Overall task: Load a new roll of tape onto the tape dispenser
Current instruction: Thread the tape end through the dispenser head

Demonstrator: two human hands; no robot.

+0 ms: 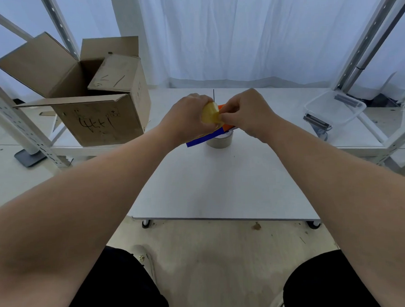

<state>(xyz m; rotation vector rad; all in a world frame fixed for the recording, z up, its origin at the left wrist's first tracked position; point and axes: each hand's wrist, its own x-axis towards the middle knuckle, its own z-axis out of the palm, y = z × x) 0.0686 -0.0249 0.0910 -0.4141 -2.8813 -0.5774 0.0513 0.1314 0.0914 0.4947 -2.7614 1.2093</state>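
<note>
- The left hand (185,116) is gripping the yellow tape roll (210,113), fingers curling round its rim, above the far middle of the table (222,187).
- The right hand (248,113) is pinching the roll's right edge, thumb and fingertips pressing together.
- The orange-and-blue dispenser (203,138) is showing just behind and below the roll, over a beige roll (219,142).
- The yellow roll is probably light, stiff and slick; gripping the rim is leaving the sticky end free.

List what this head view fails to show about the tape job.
Dispenser: head view; both hands cover it, only orange and blue bits show.
Yellow roll: left hand wraps it; core hidden.
Tape end: too small to see where right hand pinches the yellow roll.
Box contents: flaps hide them.
</note>
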